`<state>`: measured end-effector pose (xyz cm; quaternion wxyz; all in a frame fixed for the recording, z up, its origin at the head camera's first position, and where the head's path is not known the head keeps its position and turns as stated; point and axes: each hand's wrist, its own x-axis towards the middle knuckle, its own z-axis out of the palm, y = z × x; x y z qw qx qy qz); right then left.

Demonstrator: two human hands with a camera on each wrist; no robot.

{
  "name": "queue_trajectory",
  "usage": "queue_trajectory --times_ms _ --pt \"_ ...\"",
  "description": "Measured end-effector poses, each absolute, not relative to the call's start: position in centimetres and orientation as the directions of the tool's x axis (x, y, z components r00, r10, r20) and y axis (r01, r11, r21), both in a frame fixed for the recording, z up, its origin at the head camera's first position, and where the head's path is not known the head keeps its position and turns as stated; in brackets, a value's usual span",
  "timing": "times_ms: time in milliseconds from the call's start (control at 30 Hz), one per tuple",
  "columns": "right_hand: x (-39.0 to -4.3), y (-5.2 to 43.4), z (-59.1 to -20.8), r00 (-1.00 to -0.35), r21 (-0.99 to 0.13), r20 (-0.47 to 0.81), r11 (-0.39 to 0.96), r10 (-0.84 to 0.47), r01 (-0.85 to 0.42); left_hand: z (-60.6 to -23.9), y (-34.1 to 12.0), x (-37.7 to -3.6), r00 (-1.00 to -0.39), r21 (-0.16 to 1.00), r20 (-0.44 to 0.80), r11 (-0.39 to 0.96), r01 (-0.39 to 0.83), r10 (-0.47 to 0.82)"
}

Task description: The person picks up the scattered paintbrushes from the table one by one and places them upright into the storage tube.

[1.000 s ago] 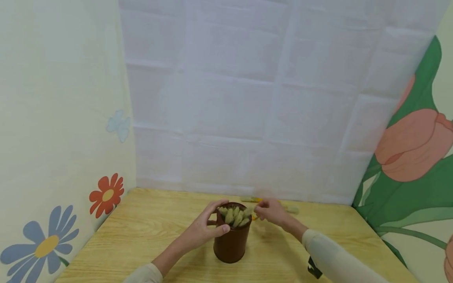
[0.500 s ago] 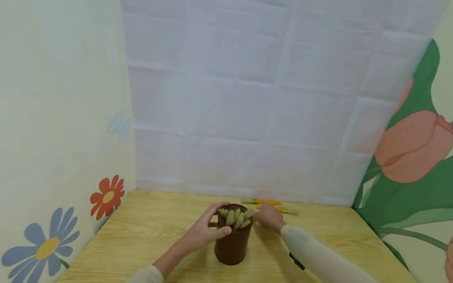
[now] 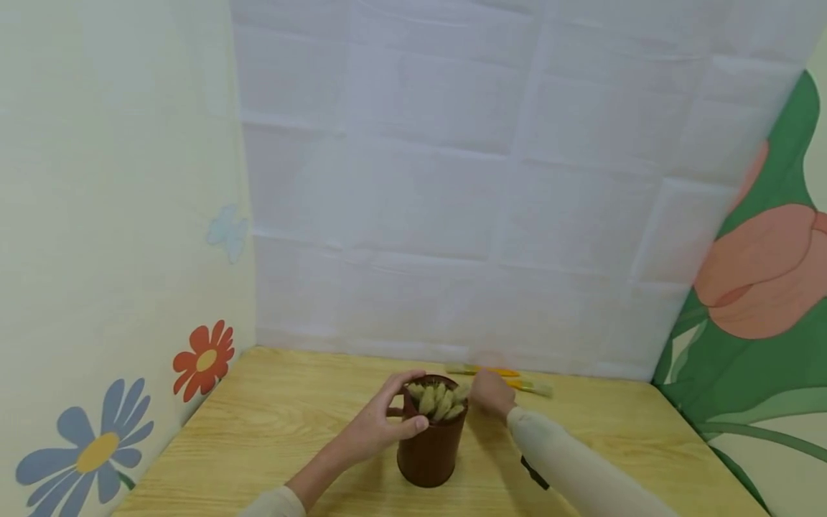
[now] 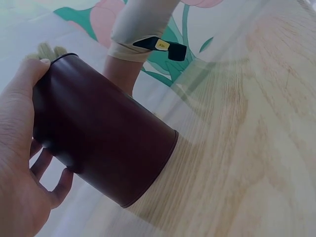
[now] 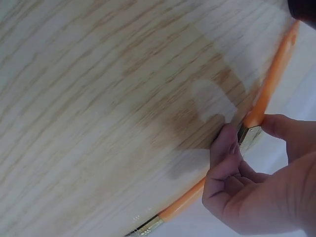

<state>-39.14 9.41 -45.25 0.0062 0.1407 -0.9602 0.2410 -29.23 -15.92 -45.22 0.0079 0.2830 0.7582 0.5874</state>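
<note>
The wooden tabletop (image 3: pixel 291 424) carries a dark brown cup (image 3: pixel 431 449) standing upright near its middle, bristle ends of brushes (image 3: pixel 439 401) poking out the top. The left hand (image 3: pixel 381 431) has its grip wrapped round the cup's rim. Just behind the cup, the right hand (image 5: pixel 256 182) pinches an orange-handled paintbrush (image 5: pixel 269 89) at its metal ferrule, against the tabletop.

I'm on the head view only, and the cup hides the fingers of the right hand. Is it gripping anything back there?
Observer: Yes. The right hand pinches an orange brush at its metal ferrule, between thumb and fingertip.
Operator: Any more brushes near it?
Observer: A second orange-handled brush lies on the table under that hand.
Operator: And the other side?
Observer: The left hand wraps the brown cup, thumb at its rim.
</note>
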Motion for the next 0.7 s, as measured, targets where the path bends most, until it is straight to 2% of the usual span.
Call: queue_trajectory --times_ms 300,400,700 --pt "-39.4 9.8 -44.9 -0.976 -0.61 0.062 0.766 -0.21 -0.203 -45.1 -16.1 -29.0 -0.844 0.896 0.319 0.152 0.416 0.431" --pt "-39.2 9.9 -44.3 -0.966 -0.64 0.081 0.73 -0.244 -0.239 -45.1 -16.1 -28.9 -0.846 0.896 0.317 0.158 0.416 0.428" --pt "-38.4 10.0 -42.0 -0.941 -0.633 0.179 0.699 -0.286 -0.333 -45.1 -16.0 -28.8 -0.839 0.893 0.32 0.157 0.423 0.44"
